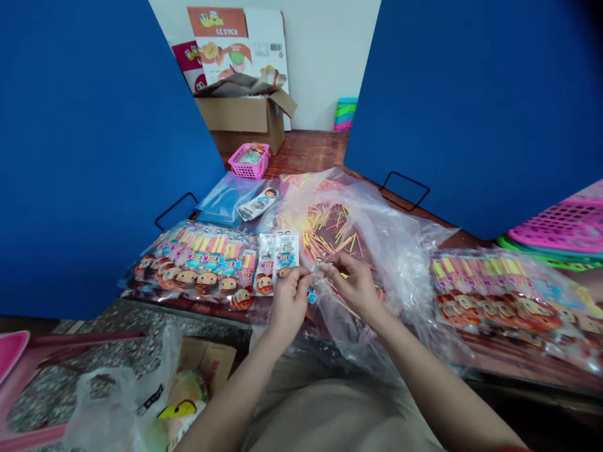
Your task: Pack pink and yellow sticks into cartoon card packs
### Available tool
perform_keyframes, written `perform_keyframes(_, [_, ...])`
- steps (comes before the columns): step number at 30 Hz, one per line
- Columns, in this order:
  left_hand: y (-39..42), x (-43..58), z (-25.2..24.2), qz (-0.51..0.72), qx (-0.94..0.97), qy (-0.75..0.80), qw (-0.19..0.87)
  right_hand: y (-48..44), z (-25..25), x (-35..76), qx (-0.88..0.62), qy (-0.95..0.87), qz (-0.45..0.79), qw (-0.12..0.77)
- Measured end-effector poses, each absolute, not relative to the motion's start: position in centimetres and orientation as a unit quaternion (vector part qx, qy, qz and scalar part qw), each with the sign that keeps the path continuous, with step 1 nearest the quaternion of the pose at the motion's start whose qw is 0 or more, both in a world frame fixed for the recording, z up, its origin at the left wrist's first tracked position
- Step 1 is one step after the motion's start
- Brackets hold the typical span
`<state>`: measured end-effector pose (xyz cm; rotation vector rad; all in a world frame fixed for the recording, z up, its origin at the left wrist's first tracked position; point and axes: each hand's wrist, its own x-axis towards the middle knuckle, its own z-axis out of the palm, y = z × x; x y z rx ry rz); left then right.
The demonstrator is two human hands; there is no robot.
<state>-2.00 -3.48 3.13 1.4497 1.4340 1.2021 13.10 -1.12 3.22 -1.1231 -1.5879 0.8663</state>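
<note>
The left hand (288,304) and right hand (357,287) pinch a small clear plastic sachet (315,271); a slip could drop it among loose yellow sticks (330,233).

Loads of blue here: the left screen (94,157) and the right screen (471,107) are both done in a flat deep blue. The packets (198,263) are printed with orange-red cartoon faces under pink and yellow stripes, with turquoise lettering thrown in. Yellow and pink sticks (330,229) can be seen through the clear bag (391,251). A pink basket (249,161) is set against the reddish-brown worktop (325,150). The stacked baskets (560,229) are pink over green.
</note>
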Motion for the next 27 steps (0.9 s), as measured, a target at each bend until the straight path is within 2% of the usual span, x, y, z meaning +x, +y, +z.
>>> perform_keyframes(6, [-4.7,-1.1,1.3,0.449,0.560,0.554,0.421,-1.9,1.5,13.0,-0.504,-0.625,0.346,0.485])
perform_keyframes(11, [-4.9,-1.6,1.2,0.488,0.517,0.547,0.442,0.7,2.0,14.2,-0.434,-0.624,0.460,0.459])
perform_keyframes(13, [-4.8,-1.9,1.2,0.513,0.485,0.544,0.453,3.8,2.1,14.8,-0.491,-0.628,0.435,0.419])
perform_keyframes(15, [-4.7,-2.2,1.1,0.522,0.452,0.539,0.482,7.6,2.0,15.0,-0.630,-0.667,0.280,0.284])
perform_keyframes(16, [-4.6,-2.3,1.1,0.518,0.439,0.537,0.499,9.4,1.8,14.9,-0.655,-0.666,0.253,0.253])
perform_keyframes(21, [-4.7,-2.6,1.2,0.501,0.402,0.547,0.537,16.3,0.5,12.0,-0.671,-0.686,0.227,0.164])
perform_keyframes(27, [-4.9,-3.7,1.7,0.509,0.366,0.553,0.549,19.5,0.1,7.6,-0.636,-0.736,0.218,0.072])
